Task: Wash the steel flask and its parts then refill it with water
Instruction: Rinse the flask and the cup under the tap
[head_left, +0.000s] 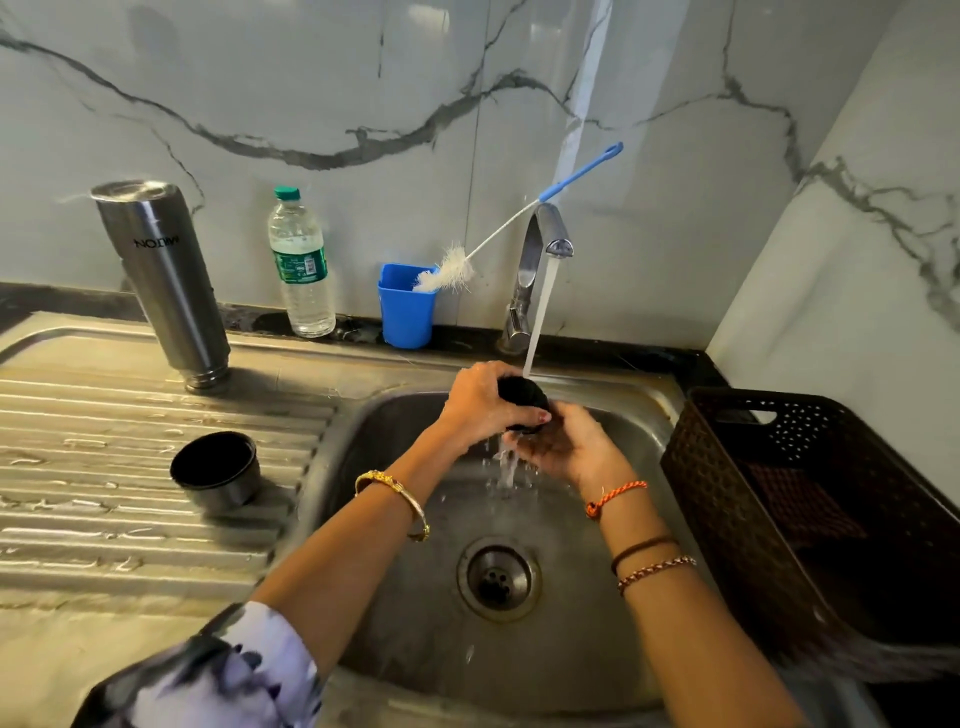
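Steel flask (165, 280) stands inverted on the drainboard (104, 519) beside its cup (217, 470), apparently washed, while left hand (480, 402) fingers grip the black stopper (524, 397) under running tap (540, 249) water, right hand (563, 449) cupped open beneath; refilling remains.

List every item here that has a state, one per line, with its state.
steel flask: upside down on the drainboard, capless
cup lid: on the drainboard, mouth up
black stopper: held under the stream
left hand: grips the stopper
right hand: cupped beneath the stopper
tap: running
plastic bottle: capped, upright
bottle brush: bristles in the blue holder
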